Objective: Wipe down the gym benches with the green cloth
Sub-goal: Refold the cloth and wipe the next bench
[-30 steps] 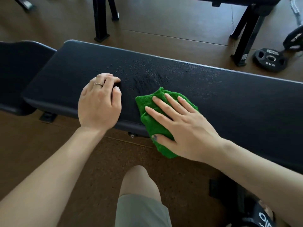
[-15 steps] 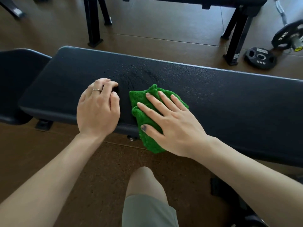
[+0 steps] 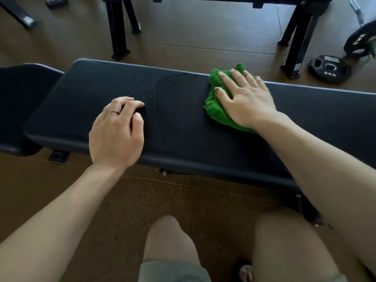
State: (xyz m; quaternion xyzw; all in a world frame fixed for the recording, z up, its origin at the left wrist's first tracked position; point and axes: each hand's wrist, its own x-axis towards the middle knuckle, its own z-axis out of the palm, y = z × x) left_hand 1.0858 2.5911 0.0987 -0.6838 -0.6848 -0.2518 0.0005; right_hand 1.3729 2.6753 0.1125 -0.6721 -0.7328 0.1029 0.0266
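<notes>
Your right hand (image 3: 247,100) covers most of the green cloth (image 3: 213,110), so you see only its crumpled edges, and your left hand's (image 3: 116,135) curled fingertips are tucked under, out of sight. The surface (image 3: 183,127) runs off the right edge and your forearm hides part of it. The upright weight plate (image 3: 361,42) is cut by the right edge, and the small print on the flat weight plate (image 3: 328,68) is too blurred to read
</notes>
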